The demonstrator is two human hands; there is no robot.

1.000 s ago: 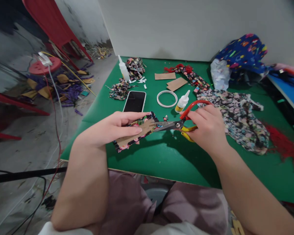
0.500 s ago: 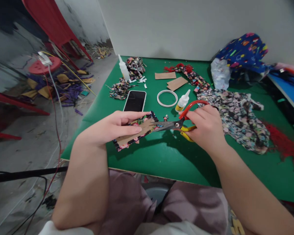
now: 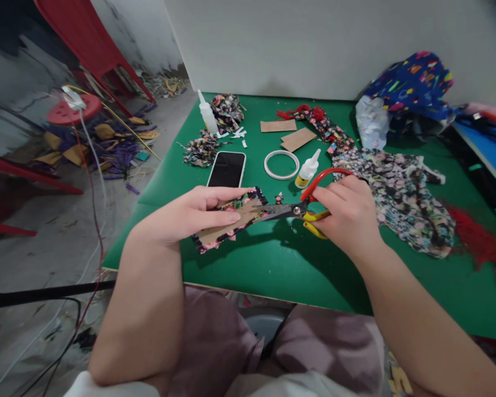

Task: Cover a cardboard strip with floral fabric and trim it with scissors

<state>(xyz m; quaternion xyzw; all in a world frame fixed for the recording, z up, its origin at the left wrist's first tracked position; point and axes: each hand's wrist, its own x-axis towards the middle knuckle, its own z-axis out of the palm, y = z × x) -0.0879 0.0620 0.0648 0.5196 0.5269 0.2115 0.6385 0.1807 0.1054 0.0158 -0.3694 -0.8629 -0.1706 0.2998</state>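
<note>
The left hand pinches the cloth-edged card between thumb and fingers, its long axis slanting from near left to far right above the green table. Just past that far end, the right hand grips the scissors, parted blades pointing left, overlapping the card from where I stand.

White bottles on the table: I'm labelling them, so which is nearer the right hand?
The bottle with the yellow label, just beyond the scissors that the right hand holds. The other bottle is farther off, beside crumpled floral cloth.
</note>
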